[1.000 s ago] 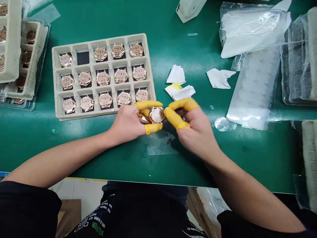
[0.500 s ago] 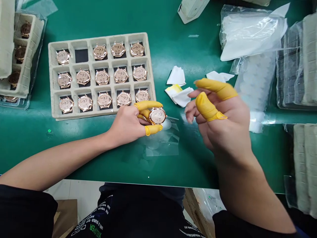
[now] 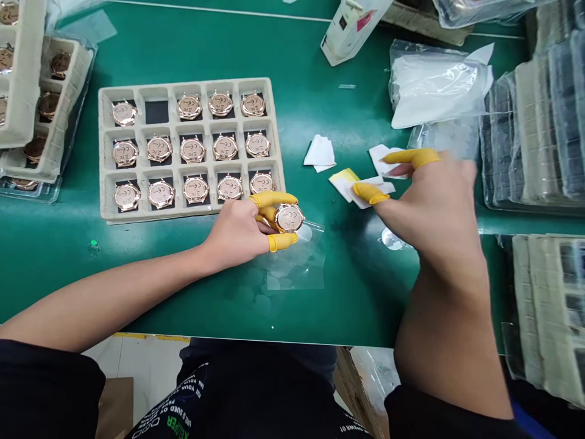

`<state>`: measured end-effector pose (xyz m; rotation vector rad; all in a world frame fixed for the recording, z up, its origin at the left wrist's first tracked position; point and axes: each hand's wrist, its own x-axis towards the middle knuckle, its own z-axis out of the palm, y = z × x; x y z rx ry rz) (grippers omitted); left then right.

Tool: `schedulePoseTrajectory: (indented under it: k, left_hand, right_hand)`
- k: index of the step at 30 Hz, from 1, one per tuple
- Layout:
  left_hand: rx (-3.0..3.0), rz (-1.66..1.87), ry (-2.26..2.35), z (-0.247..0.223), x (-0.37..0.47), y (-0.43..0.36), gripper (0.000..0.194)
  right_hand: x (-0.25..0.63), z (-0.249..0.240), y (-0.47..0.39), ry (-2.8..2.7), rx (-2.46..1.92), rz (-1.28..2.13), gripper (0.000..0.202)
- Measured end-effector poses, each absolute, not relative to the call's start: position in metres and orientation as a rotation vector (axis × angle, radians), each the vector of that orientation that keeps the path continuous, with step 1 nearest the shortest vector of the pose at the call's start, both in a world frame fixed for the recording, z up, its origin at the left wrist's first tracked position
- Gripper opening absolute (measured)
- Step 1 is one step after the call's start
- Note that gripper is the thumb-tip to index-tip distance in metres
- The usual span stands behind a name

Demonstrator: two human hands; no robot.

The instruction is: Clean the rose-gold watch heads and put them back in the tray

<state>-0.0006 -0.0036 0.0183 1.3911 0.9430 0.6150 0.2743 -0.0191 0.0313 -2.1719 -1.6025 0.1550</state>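
Note:
My left hand (image 3: pixel 244 228), with yellow finger cots, pinches a rose-gold watch case (image 3: pixel 289 217) just above the green table, next to the lower right corner of a beige compartment tray (image 3: pixel 103 158). That tray holds several more watch cases (image 3: pixel 192 150) and one bare compartment (image 3: pixel 156 112). My right hand (image 3: pixel 429 201) reaches out to the right, fingers apart and holding nothing; its cotted thumb tip rests by a white and yellow paper scrap (image 3: pixel 354 184). A clear plastic sheet (image 3: pixel 292 268) lies under my left hand.
Stacked trays with darker watch cases (image 3: pixel 46 107) stand at the far left. White paper scraps (image 3: pixel 320 152), plastic bags (image 3: pixel 434 79), a white box (image 3: pixel 350 27) and stacks of wrapped trays (image 3: pixel 534 134) fill the right side. A small clear disc (image 3: pixel 392 239) lies beside my right wrist.
My right hand left the watch case, rose, then reached forward and right down to the paper scraps. My left hand kept hold of the case in place.

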Motion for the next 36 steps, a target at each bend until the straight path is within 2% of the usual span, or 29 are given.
schedulePoseTrajectory:
  k: [3,8,11,14,16,20,25,32,36]
  left_hand:
    - [1.395,0.614,0.945,0.019,0.000,-0.003,0.057]
    - [1.376,0.616,0.937,0.018,0.000,-0.003,0.058]
    - [1.383,0.621,0.929,0.018,0.000,-0.003,0.057]
    - [1.393,0.627,0.929,0.017,0.000,-0.003,0.056]
    - [1.397,0.627,0.924,0.017,0.000,-0.003,0.056]
    - [1.437,0.630,0.932,0.015,-0.001,-0.003,0.055]
    - [1.446,0.633,0.963,0.013,-0.001,-0.003,0.055]
    - [1.372,0.574,0.917,0.013,-0.001,-0.002,0.053]
    - [1.380,0.584,0.915,0.015,-0.002,-0.002,0.051]
  right_hand:
    - [0.267,0.022,-0.020,-1.615,-2.175,-0.041,0.044]
    - [0.257,0.001,-0.014,-1.677,-2.009,-0.011,0.028]
    - [0.255,0.016,-0.016,-1.738,-1.896,-0.049,0.014]
    - [0.242,0.040,-0.025,-1.863,-1.577,-0.016,0.004]
    - [0.231,0.046,-0.032,-1.905,-1.400,0.080,0.006]
    - [0.215,0.036,-0.041,-1.878,-1.342,0.278,0.004]
    - [0.218,0.031,-0.044,-1.945,-1.128,0.333,0.028]
    - [0.211,0.032,-0.035,-2.039,-1.184,0.263,0.018]
    - [0.201,0.025,-0.034,-1.993,-1.260,0.214,0.019]
